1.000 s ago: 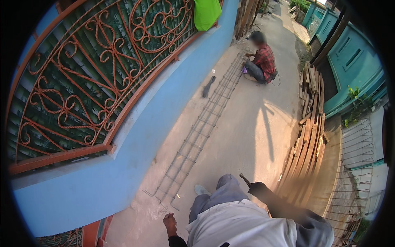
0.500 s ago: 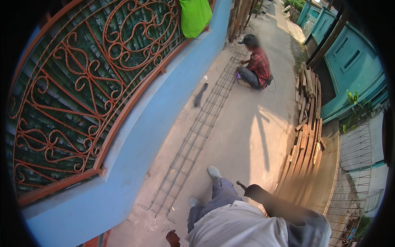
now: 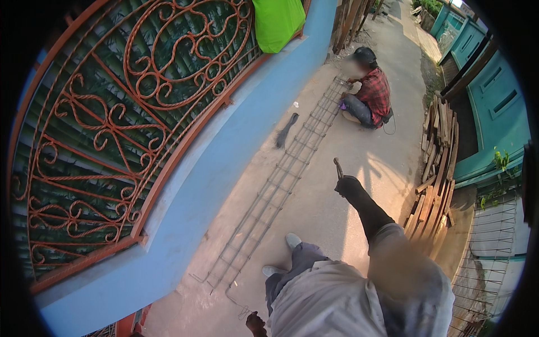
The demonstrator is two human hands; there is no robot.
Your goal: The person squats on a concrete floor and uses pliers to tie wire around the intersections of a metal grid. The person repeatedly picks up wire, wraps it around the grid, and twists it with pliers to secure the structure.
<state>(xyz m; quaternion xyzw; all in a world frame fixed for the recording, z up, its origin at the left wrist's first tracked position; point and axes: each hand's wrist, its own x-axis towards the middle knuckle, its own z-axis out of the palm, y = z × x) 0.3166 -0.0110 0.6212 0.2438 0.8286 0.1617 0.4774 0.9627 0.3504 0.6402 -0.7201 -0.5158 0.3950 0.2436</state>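
Note:
My right hand [image 3: 349,185], in a black glove, is stretched out ahead and grips a short metal tool [image 3: 338,168] that points up. A long rebar cage [image 3: 281,182] lies on the concrete lane beside the blue wall, running away from my feet. My left hand [image 3: 255,323], also dark-gloved, hangs at the lower edge, close to a bent wire piece [image 3: 238,300] at the cage's near end; I cannot make out its fingers. At the cage's far end a person in a red checked shirt [image 3: 370,92] crouches.
A blue wall [image 3: 224,163] topped by an orange scrolled iron grille [image 3: 112,129] runs along the left, with a green bag [image 3: 278,22] on it. Stacked wooden planks [image 3: 438,168] line the right side, beside teal gates [image 3: 494,106]. A dark brush [image 3: 285,130] lies by the wall.
I have walked forward along the cage toward the crouching person. My right arm has swung out ahead with the tool. My left hand has dropped to the lower edge.

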